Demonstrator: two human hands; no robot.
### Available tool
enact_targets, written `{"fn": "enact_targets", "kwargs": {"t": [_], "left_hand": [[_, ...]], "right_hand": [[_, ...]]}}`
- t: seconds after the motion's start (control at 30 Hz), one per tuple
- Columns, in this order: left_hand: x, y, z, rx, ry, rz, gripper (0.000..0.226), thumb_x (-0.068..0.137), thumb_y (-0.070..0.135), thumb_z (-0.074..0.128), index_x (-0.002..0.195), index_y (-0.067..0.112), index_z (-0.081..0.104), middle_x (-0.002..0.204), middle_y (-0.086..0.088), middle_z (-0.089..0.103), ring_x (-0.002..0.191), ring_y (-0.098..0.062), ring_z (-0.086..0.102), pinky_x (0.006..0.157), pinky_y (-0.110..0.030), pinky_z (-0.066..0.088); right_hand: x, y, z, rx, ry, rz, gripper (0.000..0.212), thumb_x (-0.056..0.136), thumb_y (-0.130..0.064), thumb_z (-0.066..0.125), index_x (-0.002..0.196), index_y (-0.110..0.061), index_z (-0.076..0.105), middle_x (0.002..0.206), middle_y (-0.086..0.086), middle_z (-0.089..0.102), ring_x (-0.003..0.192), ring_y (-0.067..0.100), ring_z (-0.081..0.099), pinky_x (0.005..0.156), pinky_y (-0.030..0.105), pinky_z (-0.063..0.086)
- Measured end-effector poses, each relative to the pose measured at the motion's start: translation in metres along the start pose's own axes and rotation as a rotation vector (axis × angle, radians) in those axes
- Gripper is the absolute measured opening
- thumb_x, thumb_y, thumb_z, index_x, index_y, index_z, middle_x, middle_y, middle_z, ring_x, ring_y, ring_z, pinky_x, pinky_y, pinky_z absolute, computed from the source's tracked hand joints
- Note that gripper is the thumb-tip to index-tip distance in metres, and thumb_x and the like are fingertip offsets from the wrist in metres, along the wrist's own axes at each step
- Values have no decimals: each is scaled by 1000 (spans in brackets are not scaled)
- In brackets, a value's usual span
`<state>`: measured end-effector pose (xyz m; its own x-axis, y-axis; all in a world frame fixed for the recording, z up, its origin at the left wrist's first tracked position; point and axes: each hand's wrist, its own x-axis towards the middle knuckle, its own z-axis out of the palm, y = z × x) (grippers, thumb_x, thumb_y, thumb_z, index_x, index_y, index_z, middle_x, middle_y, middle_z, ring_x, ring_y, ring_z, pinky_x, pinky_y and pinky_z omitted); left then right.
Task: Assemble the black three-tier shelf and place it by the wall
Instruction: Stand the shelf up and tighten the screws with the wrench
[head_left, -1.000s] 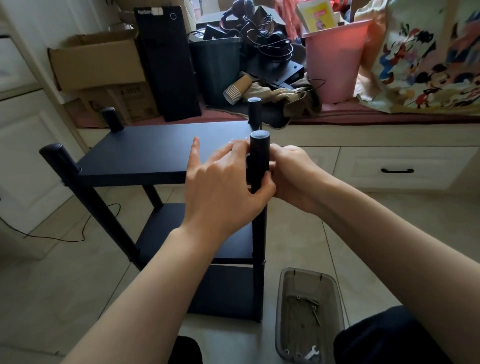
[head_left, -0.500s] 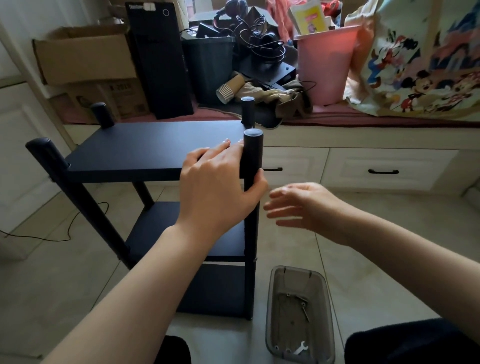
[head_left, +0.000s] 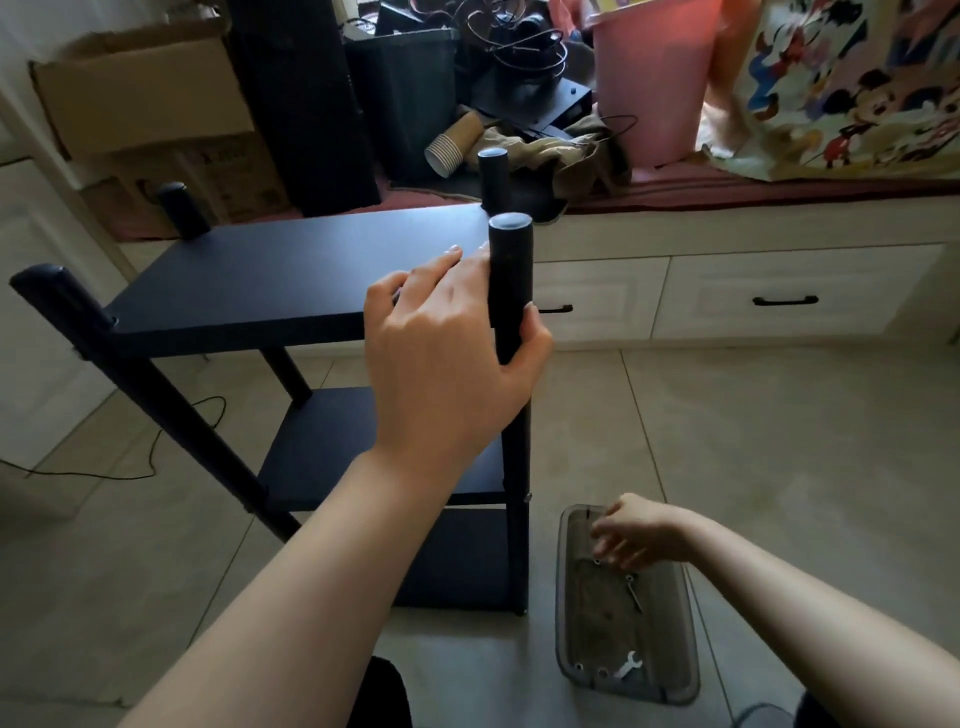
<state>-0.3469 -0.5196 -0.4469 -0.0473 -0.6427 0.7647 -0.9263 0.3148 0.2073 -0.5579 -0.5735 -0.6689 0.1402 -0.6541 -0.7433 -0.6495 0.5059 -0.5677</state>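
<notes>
The black three-tier shelf (head_left: 291, 270) stands upright on the tiled floor in front of me, with four round posts rising above its top board. My left hand (head_left: 447, 364) grips the near right post (head_left: 511, 260), thumb round its right side and fingers over the board's corner. My right hand (head_left: 639, 530) is low at the right, reaching down into a grey plastic tray (head_left: 563, 597) with loosely spread fingers. Dark screws (head_left: 634, 592) and a small white wrench (head_left: 627, 665) lie in the tray. I cannot tell whether the fingertips touch a screw.
Behind the shelf runs a white window bench with drawers (head_left: 779, 296), piled with a cardboard box (head_left: 140, 98), black boxes, a pink bin (head_left: 654, 78) and paper cups (head_left: 452, 145). A thin black cable (head_left: 156, 447) trails across the floor at the left.
My right hand let go of the near right post and dropped down into the tray on the floor. My left hand stayed on the post.
</notes>
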Motion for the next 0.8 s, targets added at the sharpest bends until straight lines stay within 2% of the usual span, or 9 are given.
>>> {"fn": "enact_targets", "kwargs": {"t": [0.1, 0.23, 0.3, 0.33, 0.4, 0.43, 0.5, 0.6, 0.8], "left_hand": [[-1, -2, 1, -5, 14, 24, 34, 92, 37, 56, 107, 11, 72, 104, -2, 74, 113, -20, 65, 102, -40, 39], [0, -1, 4, -11, 24, 27, 35, 92, 36, 56, 108, 10, 72, 104, -1, 74, 114, -20, 64, 104, -42, 40], [-1, -1, 4, -11, 33, 25, 35, 91, 36, 56, 108, 10, 72, 104, 0, 74, 115, -19, 64, 104, -41, 39], [-1, 0, 5, -15, 38, 26, 35, 91, 36, 55, 108, 10, 72, 104, 1, 74, 115, -19, 64, 104, -41, 38], [1, 1, 6, -20, 48, 21, 35, 90, 36, 55, 107, 11, 73, 104, 2, 74, 115, -18, 64, 104, -40, 37], [1, 1, 6, -21, 50, 13, 35, 90, 36, 55, 107, 11, 73, 104, 3, 74, 115, -18, 64, 105, -39, 37], [1, 1, 6, -31, 54, 6, 35, 90, 36, 55, 107, 12, 73, 103, 3, 74, 115, -17, 64, 105, -40, 37], [1, 1, 5, -34, 58, 1, 35, 90, 36, 54, 107, 12, 73, 104, 3, 73, 114, -17, 64, 104, -38, 36], [1, 2, 6, -38, 76, 9, 31, 90, 34, 56, 105, 12, 71, 101, 2, 72, 109, -19, 65, 100, -33, 33]], "right_hand": [[27, 25, 24, -76, -12, 94, 23, 100, -16, 52, 112, 1, 61, 82, 8, 70, 63, 18, 61, 58, 28, 50], [55, 54, 55, -164, -11, 128, 18, 97, -11, 51, 111, -2, 60, 87, 8, 67, 62, 15, 59, 56, 26, 50], [67, 64, 73, -228, -22, 121, 13, 95, -9, 53, 107, -7, 59, 97, 11, 66, 72, 19, 63, 64, 29, 56], [72, 69, 82, -276, -30, 121, 17, 95, -9, 55, 111, -7, 59, 104, 13, 64, 84, 23, 66, 74, 31, 57], [79, 75, 94, -427, -55, 107, 25, 97, -13, 53, 121, -6, 54, 123, 14, 59, 111, 27, 61, 86, 32, 49], [81, 77, 98, -495, -67, 94, 23, 98, -14, 51, 120, -7, 53, 130, 14, 56, 117, 27, 57, 89, 31, 46], [86, 78, 104, -530, -69, 82, 15, 99, -13, 47, 112, -9, 52, 135, 14, 53, 120, 27, 54, 92, 31, 43], [94, 82, 110, -523, -70, 67, 27, 99, -15, 47, 125, -10, 52, 136, 11, 53, 119, 25, 55, 97, 32, 45], [104, 89, 122, -642, -114, 44, 38, 94, -18, 56, 130, -10, 50, 134, 12, 52, 118, 27, 56, 96, 36, 50]]}}
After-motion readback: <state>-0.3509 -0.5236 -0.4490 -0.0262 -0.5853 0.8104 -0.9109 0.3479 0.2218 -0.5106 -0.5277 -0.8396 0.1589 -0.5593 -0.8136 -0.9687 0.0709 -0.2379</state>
